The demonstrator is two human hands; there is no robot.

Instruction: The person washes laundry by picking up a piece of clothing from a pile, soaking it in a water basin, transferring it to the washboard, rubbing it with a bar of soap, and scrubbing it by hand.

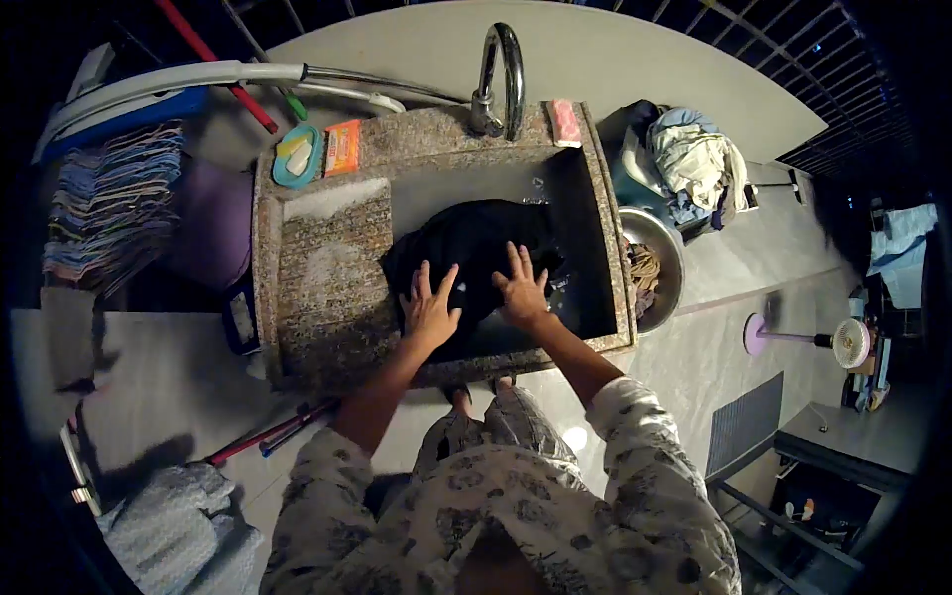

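Passage is free over the speckled stone washboard (332,253), left of the black cloth (471,233); beyond, the curved chrome faucet (514,84) obstructs.

The dark cloth (471,233) is so black that its folds run together, and what garment it is cannot be told. It hides much of the bottom of the sink (612,233). The palms of the left hand (429,309) and right hand (523,286) are turned down out of sight, so their pressure cannot be judged. The print on the orange packet (342,147) is too small to read. The sink's side covers part of the metal basin (674,270). The lower picture edge cuts off the patterned shirt (506,496).
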